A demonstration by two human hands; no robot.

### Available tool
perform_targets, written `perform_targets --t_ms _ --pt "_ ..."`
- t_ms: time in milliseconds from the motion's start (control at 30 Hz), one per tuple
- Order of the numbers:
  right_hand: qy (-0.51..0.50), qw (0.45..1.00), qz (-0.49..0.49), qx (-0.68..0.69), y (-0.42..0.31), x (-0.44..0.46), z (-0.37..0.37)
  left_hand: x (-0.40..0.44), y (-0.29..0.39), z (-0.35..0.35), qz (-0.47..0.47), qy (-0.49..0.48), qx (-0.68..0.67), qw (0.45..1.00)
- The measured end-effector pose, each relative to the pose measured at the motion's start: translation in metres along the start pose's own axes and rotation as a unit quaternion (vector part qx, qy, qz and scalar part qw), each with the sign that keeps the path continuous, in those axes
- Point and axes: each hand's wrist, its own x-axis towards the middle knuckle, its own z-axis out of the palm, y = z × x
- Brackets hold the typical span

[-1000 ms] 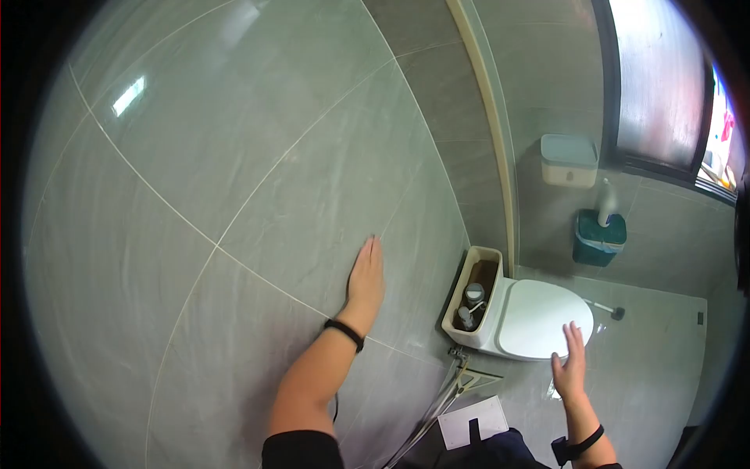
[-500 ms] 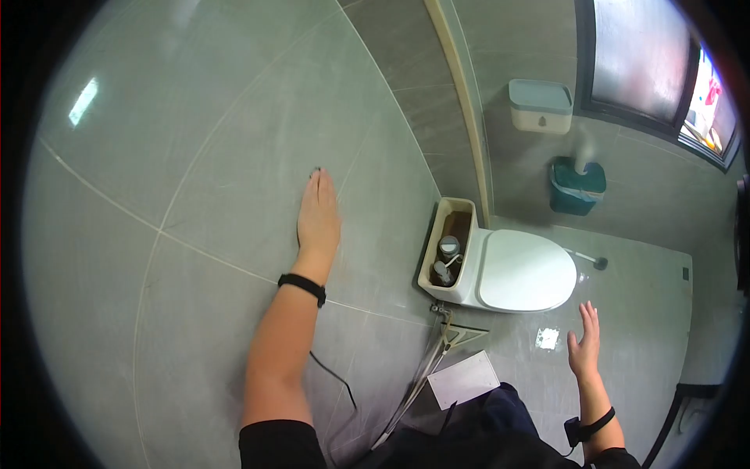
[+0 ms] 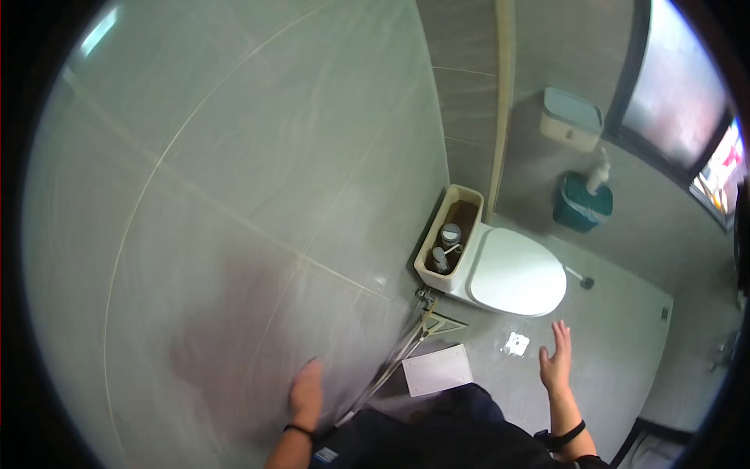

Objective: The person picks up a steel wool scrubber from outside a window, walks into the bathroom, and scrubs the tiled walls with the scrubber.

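Low beside my body, near the large grey tiled wall point(image 3: 226, 195), is my left hand point(image 3: 307, 393). Its fingers are foreshortened and somewhat blurred, so their pose is unclear; I see no object in it. My right hand point(image 3: 556, 366) hangs over the floor in front of the toilet, fingers stretched out and thumb apart, touching nothing. The toilet has a closed white lid point(image 3: 518, 272). Its cistern point(image 3: 423, 264) has no cover, and the flush fittings point(image 3: 449, 234) show inside. A white rectangular panel point(image 3: 437, 370) lies close to my legs.
A long-handled squeegee point(image 3: 444, 321) leans by the water valve point(image 3: 424, 295). On the far wall are a tissue box point(image 3: 572, 121) and a teal bin point(image 3: 582, 207), with a window point(image 3: 672, 86) above. A toilet brush point(image 3: 584, 281) lies beyond the toilet; a drain point(image 3: 516, 344) is in the floor.
My left hand has dropped from up along the wall to beside my body. My right hand has shifted slightly left and down in view. The view itself has turned.
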Motion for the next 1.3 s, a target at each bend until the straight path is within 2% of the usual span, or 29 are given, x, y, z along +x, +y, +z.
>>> perform_targets --t_ms 33,67,100,133,167,200,233,267,300,333,367,433,467,500,600,667,767,800,867,900,967,1067,1100,1167,1233,1300 --pt "-0.017 1.000 -0.018 -0.008 0.000 0.013 0.008 -0.047 -0.020 -0.014 -0.054 0.070 0.052 0.995" --pt "-0.028 0.999 -0.034 -0.013 -0.004 0.028 0.021 -0.087 -0.025 -0.053 -0.135 0.050 0.071 0.987" --pt "-0.036 0.998 -0.046 -0.015 -0.011 0.039 0.033 -0.122 -0.041 -0.060 -0.242 0.119 0.086 0.959" --pt "-0.029 0.995 -0.094 0.018 -0.035 0.056 0.043 -0.143 -0.039 -0.101 -0.394 0.077 0.057 0.914" --pt "-0.029 0.989 -0.138 0.051 -0.068 0.070 0.050 -0.165 -0.072 -0.077 -0.400 0.312 0.136 0.851" --pt "-0.035 0.983 -0.167 0.068 -0.106 0.083 0.058 -0.184 -0.108 -0.050 -0.388 0.524 0.205 0.730" --pt "-0.046 0.974 -0.206 0.087 -0.141 0.095 0.065 -0.185 -0.128 -0.036 -0.410 0.546 0.203 0.702" --pt "-0.036 0.961 -0.249 0.117 -0.171 0.102 0.070 -0.185 -0.140 -0.018 -0.441 0.565 0.208 0.665" --pt "-0.038 0.938 -0.305 0.158 -0.209 0.103 0.079 -0.155 -0.148 0.016 -0.465 0.581 0.154 0.650" --pt "-0.044 0.922 -0.341 0.176 -0.241 0.099 0.084 -0.117 -0.089 -0.007 -0.443 0.588 -0.093 0.670" --pt "-0.051 0.900 -0.387 0.193 -0.266 0.092 0.090 -0.079 -0.037 -0.046 -0.460 0.510 -0.148 0.711" --pt "-0.100 0.879 -0.416 0.210 -0.313 0.064 0.105 -0.038 0.026 -0.079 -0.367 0.517 -0.164 0.756" --pt "-0.116 0.854 -0.454 0.227 -0.330 0.044 0.107 -0.033 0.047 -0.101 -0.345 0.438 -0.138 0.819" --pt "-0.144 0.842 -0.473 0.218 -0.343 0.025 0.110 -0.030 0.051 -0.099 -0.357 0.448 -0.181 0.800" --pt "-0.200 0.805 -0.518 0.210 -0.356 -0.015 0.117 -0.082 -0.027 -0.102 -0.478 0.641 -0.261 0.540" --pt "-0.191 0.797 -0.534 0.208 -0.364 -0.022 0.120 -0.152 -0.105 -0.085 -0.467 0.730 -0.317 0.385" --pt "-0.136 0.791 -0.564 0.195 -0.381 -0.040 0.135 -0.205 -0.121 -0.088 -0.477 0.704 -0.361 0.383" --pt "-0.108 0.783 -0.578 0.202 -0.401 -0.055 0.135 -0.180 -0.105 -0.088 -0.453 0.716 -0.380 0.372" --pt "-0.056 0.755 -0.620 0.206 -0.444 -0.090 0.143 -0.108 -0.064 -0.076 -0.409 0.717 -0.401 0.399" --pt "-0.025 0.728 -0.650 0.219 -0.466 -0.111 0.149 -0.095 -0.038 -0.078 -0.444 0.645 -0.298 0.546" --pt "0.046 0.678 -0.693 0.239 -0.506 -0.148 0.163 -0.115 -0.030 -0.099 -0.437 0.624 -0.323 0.562" --pt "0.149 0.723 -0.639 0.216 -0.537 -0.174 0.205 -0.195 -0.128 -0.099 -0.487 0.711 -0.337 0.378" --pt "0.184 0.711 -0.644 0.213 -0.547 -0.177 0.212 -0.232 -0.175 -0.087 -0.486 0.743 -0.310 0.339" --pt "0.253 0.692 -0.645 0.205 -0.547 -0.172 0.228 -0.309 -0.264 -0.048 -0.523 0.757 -0.260 0.293" --pt "0.271 0.687 -0.644 0.199 -0.545 -0.170 0.233 -0.368 -0.332 0.004 -0.511 0.774 -0.304 0.219" --pt "0.287 0.681 -0.643 0.199 -0.550 -0.162 0.242 -0.349 -0.313 0.000 -0.521 0.759 -0.305 0.245"
